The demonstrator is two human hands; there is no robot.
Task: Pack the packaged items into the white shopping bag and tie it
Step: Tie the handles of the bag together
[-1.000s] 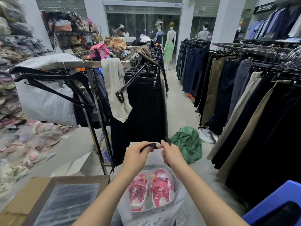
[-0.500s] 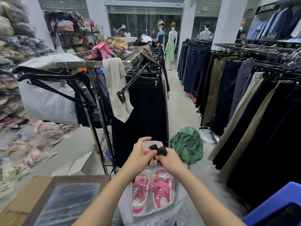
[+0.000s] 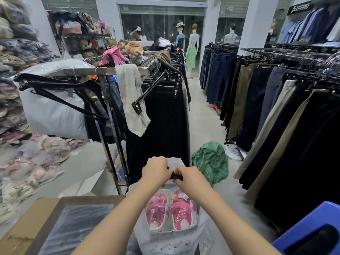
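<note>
Currently: white shopping bag (image 3: 171, 242) at six o'clock, pink packaged shoes (image 3: 171, 208) inside.
Both my left hand (image 3: 156, 171) and right hand (image 3: 189, 178) curled closed, pinching the bag's black handles (image 3: 175, 176) together above the shoes.

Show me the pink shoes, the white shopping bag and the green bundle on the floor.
pink shoes (image 3: 181, 211), head view, toe of the right shoe.
white shopping bag (image 3: 165, 244), head view, printed front.
green bundle (image 3: 209, 161), head view, its middle.

left hand (image 3: 156, 171) + right hand (image 3: 191, 178) | gripping black handles (image 3: 175, 176) | white bag (image 3: 165, 242)
</note>
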